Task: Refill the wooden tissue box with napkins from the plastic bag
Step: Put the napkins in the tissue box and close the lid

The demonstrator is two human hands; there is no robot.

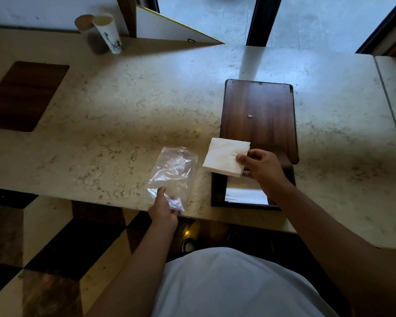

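Note:
A dark wooden tissue box [217,191] stands open at the marble counter's near edge, with white napkins [247,196] lying inside. Its lid [258,115] leans back behind it. My right hand [261,167] pinches a stack of white napkins [224,160] by its right edge, holding it just above the box's far left corner. To the left, a clear plastic bag [173,170] lies flat and looks empty. My left hand [164,209] grips the bag's near end at the counter edge.
A marble counter [124,124] carries a dark wooden inlay [21,94] at far left. A paper cup [108,33] and a round-lidded container [85,24] stand at the back left beside a white gold-edged board [165,28]. Below lies a checkered floor [32,248].

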